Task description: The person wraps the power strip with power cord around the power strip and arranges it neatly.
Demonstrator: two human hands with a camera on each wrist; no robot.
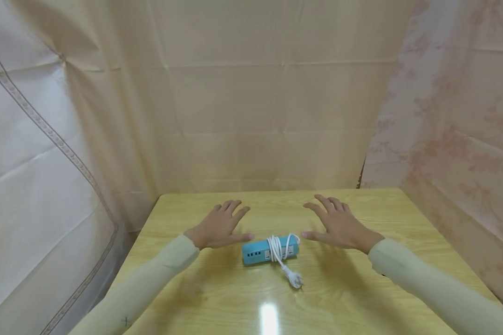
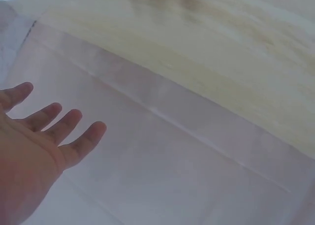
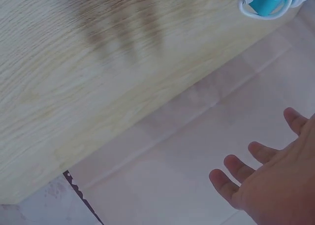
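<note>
A blue power strip [image 1: 255,252] lies on the wooden table, its white cord [image 1: 275,248] wound round the middle. The cord's white plug [image 1: 295,279] rests on the tabletop in front of it. My left hand [image 1: 220,227] hovers to the left of the strip, fingers spread and holding nothing. On the other side my right hand [image 1: 339,225] is held above the table, also spread, with its thumb near the strip's right end. The right wrist view catches one end of the power strip [image 3: 268,1] at its top edge, apart from the right hand [image 3: 280,180].
The wooden table [image 1: 184,298] has its far edge before a beige curtain [image 1: 268,102]. A pale cloth [image 1: 25,186] with a patterned band hangs at left, and a floral cloth [image 1: 457,139] at right.
</note>
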